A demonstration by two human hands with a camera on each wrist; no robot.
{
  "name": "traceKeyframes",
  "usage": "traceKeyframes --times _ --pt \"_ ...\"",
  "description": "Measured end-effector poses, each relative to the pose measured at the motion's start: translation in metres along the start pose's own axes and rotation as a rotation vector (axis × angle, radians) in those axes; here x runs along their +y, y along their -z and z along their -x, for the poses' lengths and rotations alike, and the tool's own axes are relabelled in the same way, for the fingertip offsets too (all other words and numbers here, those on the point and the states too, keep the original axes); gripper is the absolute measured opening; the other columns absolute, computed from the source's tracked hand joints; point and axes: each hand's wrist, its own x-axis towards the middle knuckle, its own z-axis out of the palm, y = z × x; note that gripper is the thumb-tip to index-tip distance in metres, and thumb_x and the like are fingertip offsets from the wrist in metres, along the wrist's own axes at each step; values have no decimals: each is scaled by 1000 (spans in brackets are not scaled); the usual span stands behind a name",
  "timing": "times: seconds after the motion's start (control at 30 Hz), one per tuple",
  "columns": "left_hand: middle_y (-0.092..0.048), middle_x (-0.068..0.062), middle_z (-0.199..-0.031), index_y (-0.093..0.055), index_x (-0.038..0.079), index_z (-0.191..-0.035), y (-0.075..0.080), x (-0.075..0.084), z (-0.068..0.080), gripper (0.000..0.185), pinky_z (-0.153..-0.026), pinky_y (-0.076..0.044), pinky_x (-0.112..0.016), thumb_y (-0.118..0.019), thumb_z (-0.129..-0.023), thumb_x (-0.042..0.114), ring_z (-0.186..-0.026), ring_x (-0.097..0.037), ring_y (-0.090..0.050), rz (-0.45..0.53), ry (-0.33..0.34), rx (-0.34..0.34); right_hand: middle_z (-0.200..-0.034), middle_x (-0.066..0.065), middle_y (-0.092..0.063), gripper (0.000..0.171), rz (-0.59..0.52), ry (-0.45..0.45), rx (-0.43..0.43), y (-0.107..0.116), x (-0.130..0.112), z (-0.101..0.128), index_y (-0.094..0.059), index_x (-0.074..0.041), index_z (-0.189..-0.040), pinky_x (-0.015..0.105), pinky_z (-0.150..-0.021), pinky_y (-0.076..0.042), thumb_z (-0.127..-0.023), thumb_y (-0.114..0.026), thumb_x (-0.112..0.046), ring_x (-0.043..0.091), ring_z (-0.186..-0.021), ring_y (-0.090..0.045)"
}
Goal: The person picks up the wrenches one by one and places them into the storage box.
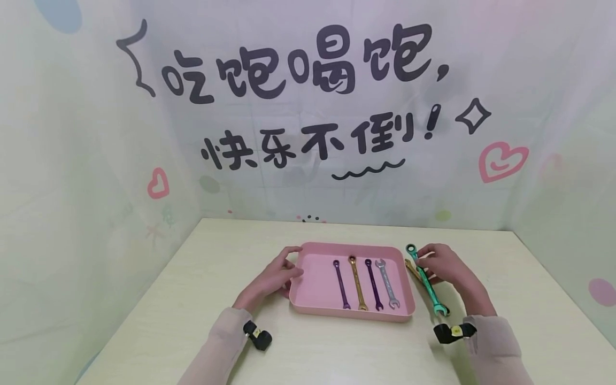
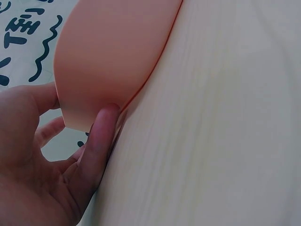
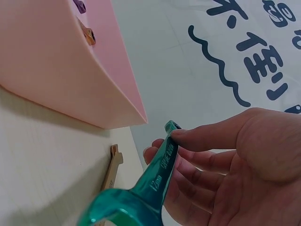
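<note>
My right hand [image 1: 444,262] pinches a shiny green combination wrench [image 1: 428,286] between thumb and fingers, just right of the pink tray [image 1: 348,315]. The wrench is tilted, with its ring end up and away and its open end toward me; "12mm" shows on its shaft [image 3: 162,172] in the right wrist view. Below it a gold wrench [image 3: 112,167] lies on the table, partly hidden. My left hand [image 1: 274,275] grips the tray's left end, thumb against the outer wall [image 2: 108,56]. Inside the tray lie two purple wrenches, a gold wrench [image 1: 357,283] and a silver open-end wrench [image 1: 387,284].
The pale wooden table [image 1: 240,243] reaches back to a white printed curtain [image 1: 289,198] with dark lettering, which also hangs at both sides. Each wrist carries a small black camera, one on the left [image 1: 259,337] and one on the right [image 1: 452,332].
</note>
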Motion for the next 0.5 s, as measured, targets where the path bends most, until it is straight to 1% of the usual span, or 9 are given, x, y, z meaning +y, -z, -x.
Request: traceKeyframes --times 0.2,0.5 --pt "-58 -13 -112 -39 31 -155 0 0 1 63 -51 -58 -29 -65 -98 23 -68 -18 -59 1 -6 -1 -105 22 -66 42 -1 -5 -3 0 -2 0 -51 14 -132 37 -70 -63 -102 -57 -15 23 -82 -64" --pt "-58 -13 -112 -40 32 -155 -1 -1 1 63 -51 -57 -28 -66 -99 24 -70 -18 -59 1 -11 9 -107 25 -66 40 4 -3 -6 -3 -3 0 -51 14 -132 38 -70 -64 -103 -56 -13 23 -83 -64"
